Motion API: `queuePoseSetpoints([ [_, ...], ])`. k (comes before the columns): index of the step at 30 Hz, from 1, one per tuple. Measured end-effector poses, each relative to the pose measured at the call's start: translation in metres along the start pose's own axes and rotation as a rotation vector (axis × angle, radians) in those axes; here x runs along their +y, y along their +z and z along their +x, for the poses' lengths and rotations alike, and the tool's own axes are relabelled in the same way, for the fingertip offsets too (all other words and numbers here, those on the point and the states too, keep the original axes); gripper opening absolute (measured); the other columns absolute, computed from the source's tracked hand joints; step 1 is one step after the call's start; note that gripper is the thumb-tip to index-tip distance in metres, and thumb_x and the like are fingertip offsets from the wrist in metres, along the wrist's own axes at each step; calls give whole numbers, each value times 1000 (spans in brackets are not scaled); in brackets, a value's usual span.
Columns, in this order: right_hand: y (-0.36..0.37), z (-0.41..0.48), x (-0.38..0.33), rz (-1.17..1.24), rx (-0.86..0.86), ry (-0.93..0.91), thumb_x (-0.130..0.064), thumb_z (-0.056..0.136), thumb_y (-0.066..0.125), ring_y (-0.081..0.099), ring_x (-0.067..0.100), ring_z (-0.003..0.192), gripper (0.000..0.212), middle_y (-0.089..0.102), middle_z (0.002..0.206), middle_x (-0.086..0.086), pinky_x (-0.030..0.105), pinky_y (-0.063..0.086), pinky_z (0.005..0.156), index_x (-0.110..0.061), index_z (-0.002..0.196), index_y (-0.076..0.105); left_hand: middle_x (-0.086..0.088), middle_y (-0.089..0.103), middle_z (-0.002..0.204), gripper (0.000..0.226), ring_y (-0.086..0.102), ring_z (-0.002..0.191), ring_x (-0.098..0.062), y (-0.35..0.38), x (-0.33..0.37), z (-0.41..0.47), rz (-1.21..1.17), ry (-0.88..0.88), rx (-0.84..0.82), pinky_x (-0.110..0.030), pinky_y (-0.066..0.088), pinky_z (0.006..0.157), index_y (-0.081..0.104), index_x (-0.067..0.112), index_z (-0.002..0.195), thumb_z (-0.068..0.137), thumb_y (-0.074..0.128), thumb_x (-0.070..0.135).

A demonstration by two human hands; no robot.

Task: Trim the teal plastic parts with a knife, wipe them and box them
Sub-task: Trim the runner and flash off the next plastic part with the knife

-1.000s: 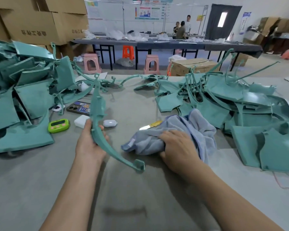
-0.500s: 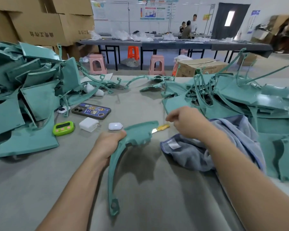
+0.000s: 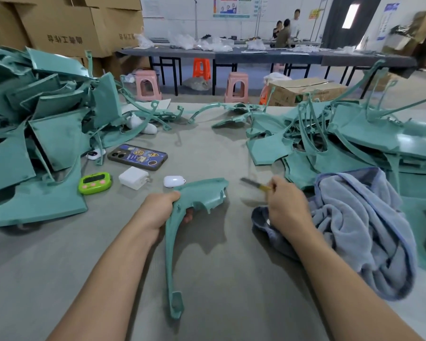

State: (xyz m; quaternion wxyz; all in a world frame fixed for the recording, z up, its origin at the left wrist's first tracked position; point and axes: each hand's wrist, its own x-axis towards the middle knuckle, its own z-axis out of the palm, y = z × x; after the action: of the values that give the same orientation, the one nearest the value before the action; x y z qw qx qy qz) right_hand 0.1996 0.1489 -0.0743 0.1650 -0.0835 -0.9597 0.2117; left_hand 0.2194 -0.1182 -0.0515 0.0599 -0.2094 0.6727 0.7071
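- Head view: left hand [image 3: 158, 210] grips teal part [image 3: 199, 193].
- Right hand [image 3: 288, 210] pinches knife [image 3: 255, 184], just right of part: likely trim step.
- Next: blade onto part's edge.

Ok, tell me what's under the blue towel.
The blue towel lies on the grey table, its far side over teal parts of the right pile. Whatever sits beneath its folds is covered.

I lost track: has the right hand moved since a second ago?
Yes. The right hand let go of the towel and reached forward, level with the earbud case, pinching the knife.
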Motion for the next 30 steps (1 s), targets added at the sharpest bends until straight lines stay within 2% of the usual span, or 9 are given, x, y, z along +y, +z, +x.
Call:
queuePoseSetpoints([
  [3, -15, -14, -2, 388, 226, 100, -22, 100, 50, 53, 21, 59, 20, 60, 68, -2, 34, 34, 49, -25, 80, 47, -15, 62, 51, 31, 58, 37, -19, 1, 4, -6, -157, -62, -56, -20, 48, 37, 59, -9, 91, 107, 44, 13],
  [5, -22, -27, -13, 674, 100, 58, -16, 98, 58, 51, 16, 52, 20, 63, 63, -4, 31, 39, 50, -25, 80, 54, -12, 60, 47, 30, 56, 35, -16, 4, 4, -9, -109, -45, -50, -18, 44, 34, 59, -8, 91, 107, 46, 14],
  [7, -21, -36, -22, 810, -46, 15, -8, 96, 60, 51, 14, 47, 20, 66, 63, -1, 28, 41, 46, -19, 80, 58, -11, 58, 45, 28, 55, 33, -15, 5, 3, -12, -40, -21, -39, -18, 43, 34, 60, -7, 87, 105, 50, 13],
  [9, -16, -36, -25, 813, -119, 0, -5, 95, 61, 53, 12, 46, 21, 70, 65, 2, 26, 41, 47, -17, 78, 58, -10, 56, 44, 28, 53, 33, -14, 5, 2, -13, 1, -19, -48, -19, 43, 34, 61, -6, 83, 102, 53, 12],
  [12, -8, -30, -21, 780, -190, 45, -10, 97, 63, 53, 12, 48, 22, 71, 66, 5, 33, 40, 57, -18, 76, 58, -10, 53, 44, 27, 50, 33, -14, 1, 2, -13, -15, -33, -64, -19, 39, 33, 59, -5, 79, 100, 56, 12],
  [15, -4, -25, -13, 847, -291, 86, -9, 98, 62, 46, 14, 43, 30, 68, 61, 5, 34, 35, 51, -21, 71, 59, -10, 53, 45, 27, 50, 33, -14, -3, 3, -13, -8, -42, -76, -19, 38, 33, 59, -4, 78, 99, 59, 13],
  [19, -2, -19, -10, 738, -213, 117, -16, 97, 64, 50, 12, 46, 27, 67, 59, 3, 34, 39, 55, -25, 71, 65, -10, 52, 46, 28, 47, 33, -13, -6, 4, -15, 16, -50, -110, -17, 35, 33, 59, -2, 76, 99, 60, 14],
  [27, -16, -26, -18, 1046, -192, 120, 1, 96, 60, 42, 11, 38, 22, 63, 60, 13, 20, 32, 38, -8, 76, 60, -2, 51, 43, 30, 45, 28, -7, -9, 11, -21, -1, -112, -112, -14, 30, 27, 58, 2, 79, 102, 58, 22],
  [30, -20, -28, -22, 1082, -298, 116, 2, 97, 58, 38, 10, 36, 23, 61, 62, 16, 19, 29, 35, -7, 76, 58, -3, 50, 44, 32, 45, 29, -7, -11, 11, -19, 32, -107, -114, -15, 30, 27, 60, 3, 78, 101, 59, 24],
])
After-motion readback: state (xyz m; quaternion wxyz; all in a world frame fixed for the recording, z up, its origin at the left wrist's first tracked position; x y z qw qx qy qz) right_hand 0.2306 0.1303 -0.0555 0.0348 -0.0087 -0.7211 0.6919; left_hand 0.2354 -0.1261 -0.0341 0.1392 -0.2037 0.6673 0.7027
